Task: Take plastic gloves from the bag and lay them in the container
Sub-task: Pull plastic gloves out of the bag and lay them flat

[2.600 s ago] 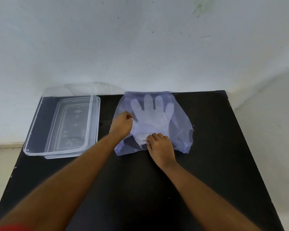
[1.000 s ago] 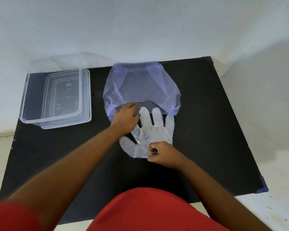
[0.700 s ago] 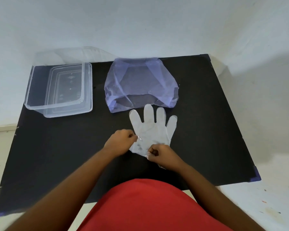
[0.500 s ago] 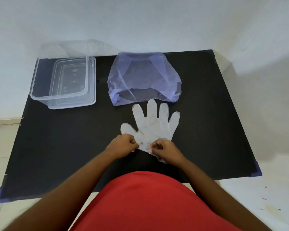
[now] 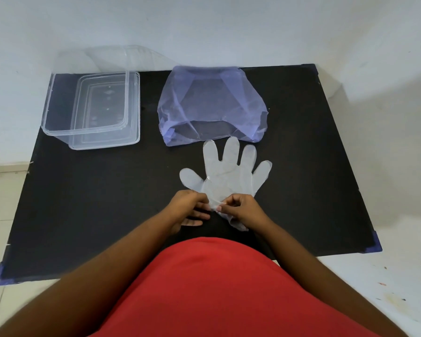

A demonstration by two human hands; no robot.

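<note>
one clear plastic glove lies flat on the black desk, its five finger shapes fanned toward the far edge and its cuff end pulled toward me. my left hand and my right hand meet at that cuff, both pinched on the thin film: the left thumb and forefinger are closed on the cuff's left side while the other left fingers stretch out loosely over the desk, and the right hand is curled almost to a fist, its fingertips nipping the crumpled cuff, a wrinkled tail of which hangs out below the right palm. whether this is a single glove or several stacked together i cannot tell.

just beyond the glove's fingertips sits the translucent blue-violet bag, its open mouth facing me and nearly touching the middle finger shape; i cannot tell whether anything is inside. well to the left of the bag, at the desk's far left corner, rests the clear rectangular container, with what looks like its clear lid lying partly under or beside it on the right. a pale wall rises behind the desk, and my red shirt fills the lower foreground between my bare forearms.
</note>
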